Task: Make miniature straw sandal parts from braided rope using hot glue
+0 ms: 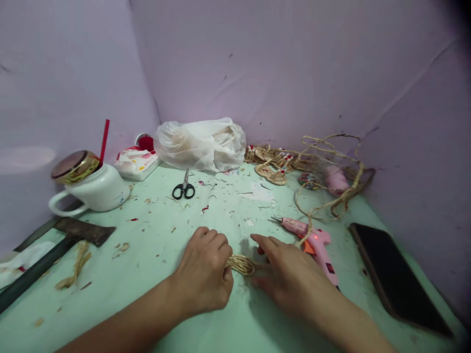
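My left hand [208, 269] is closed in a fist around a small coiled piece of braided straw cord [241, 264]. The coil's rounded end sticks out toward the right, and the rest is hidden in the fist. Just beside that end, my right hand [283, 269] has its thumb and forefinger apart, slightly blurred. A loose straw cord [309, 223] runs from behind the right hand up to a tangle at the back right. Close behind the right hand lies a pink glue gun [320, 245] with an orange trigger and a lit red light.
Black-handled scissors [184, 189] lie mid-table. On the left are a hammer [86, 230] and a white mug [99, 189]. A plastic bag [202, 144] and straw ornaments [274, 171] sit along the back. At right lie a phone [397, 279] and a pink thread spool [336, 180].
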`<state>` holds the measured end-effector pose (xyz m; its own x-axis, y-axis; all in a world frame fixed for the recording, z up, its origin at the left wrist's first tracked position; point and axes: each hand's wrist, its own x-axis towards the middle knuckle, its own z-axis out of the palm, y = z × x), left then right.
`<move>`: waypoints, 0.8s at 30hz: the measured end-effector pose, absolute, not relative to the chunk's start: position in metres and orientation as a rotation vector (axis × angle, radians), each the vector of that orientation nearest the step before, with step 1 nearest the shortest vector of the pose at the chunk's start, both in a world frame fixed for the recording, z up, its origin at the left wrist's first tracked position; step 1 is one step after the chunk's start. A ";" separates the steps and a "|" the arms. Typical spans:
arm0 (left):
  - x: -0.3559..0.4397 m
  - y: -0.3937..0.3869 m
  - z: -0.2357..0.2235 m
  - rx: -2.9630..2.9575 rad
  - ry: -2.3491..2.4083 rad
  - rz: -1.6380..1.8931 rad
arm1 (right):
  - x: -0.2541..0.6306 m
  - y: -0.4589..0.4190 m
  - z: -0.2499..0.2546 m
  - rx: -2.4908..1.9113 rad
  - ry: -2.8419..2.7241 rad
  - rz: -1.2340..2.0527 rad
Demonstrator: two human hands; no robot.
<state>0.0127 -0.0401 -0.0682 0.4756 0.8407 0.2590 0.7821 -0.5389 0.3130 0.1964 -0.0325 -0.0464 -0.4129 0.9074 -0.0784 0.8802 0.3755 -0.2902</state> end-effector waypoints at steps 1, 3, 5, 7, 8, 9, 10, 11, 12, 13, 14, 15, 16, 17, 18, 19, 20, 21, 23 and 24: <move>0.012 -0.041 -0.067 2.580 1.407 0.611 | 0.197 -0.032 -0.043 -1.627 -2.551 0.402; 0.011 -0.042 -0.066 2.600 1.372 0.664 | 0.198 -0.031 -0.037 -1.574 -2.610 0.322; 0.010 -0.042 -0.065 2.607 1.338 0.695 | 0.198 -0.030 -0.034 -1.513 -2.643 0.270; 0.009 -0.042 -0.065 2.594 1.307 0.729 | 0.200 -0.028 -0.032 -1.435 -2.577 0.254; 0.008 -0.041 -0.065 2.573 1.296 0.761 | 0.203 -0.027 -0.029 -1.391 -2.508 0.246; 0.007 -0.040 -0.065 2.535 1.295 0.807 | 0.206 -0.026 -0.026 -1.353 -2.428 0.230; 0.006 -0.039 -0.065 2.479 1.305 0.864 | 0.211 -0.024 -0.022 -1.328 -2.344 0.207; 0.005 -0.038 -0.065 2.397 1.330 0.926 | 0.217 -0.022 -0.018 -1.327 -2.263 0.179; 0.003 -0.037 -0.064 2.283 1.361 0.978 | 0.224 -0.020 -0.013 -1.346 -2.187 0.149; 0.001 -0.035 -0.063 2.133 1.389 1.015 | 0.232 -0.018 -0.008 -1.387 -2.113 0.124; -0.001 -0.033 -0.061 1.945 1.407 1.046 | 0.241 -0.015 -0.003 -1.435 -2.039 0.099; -0.003 -0.031 -0.060 1.730 1.412 1.075 | 0.251 -0.012 0.002 -1.483 -1.962 0.080; -0.006 -0.028 -0.058 1.499 1.399 1.110 | 0.260 -0.010 0.006 -1.532 -1.886 0.065; -0.009 -0.026 -0.057 1.253 1.381 1.171 | 0.269 -0.007 0.009 -1.586 -1.812 0.044; -0.011 -0.023 -0.057 1.036 1.366 1.248 | 0.277 -0.005 0.011 -1.643 -1.740 0.015; -0.014 -0.021 -0.057 0.880 1.350 1.302 | 0.284 -0.003 0.013 -1.699 -1.674 -0.016; -0.017 -0.019 -0.058 0.804 1.344 1.308 | 0.291 -0.001 0.015 -1.749 -1.614 -0.049; -0.019 -0.017 -0.060 0.780 1.365 1.298 | 0.296 0.000 0.016 -1.793 -1.556 -0.089; -0.022 -0.015 -0.064 0.842 1.461 1.233 | 0.302 0.001 0.018 -1.847 -1.450 -0.188; -0.024 -0.014 -0.066 0.892 1.528 1.201 | 0.304 0.001 0.018 -1.858 -1.409 -0.238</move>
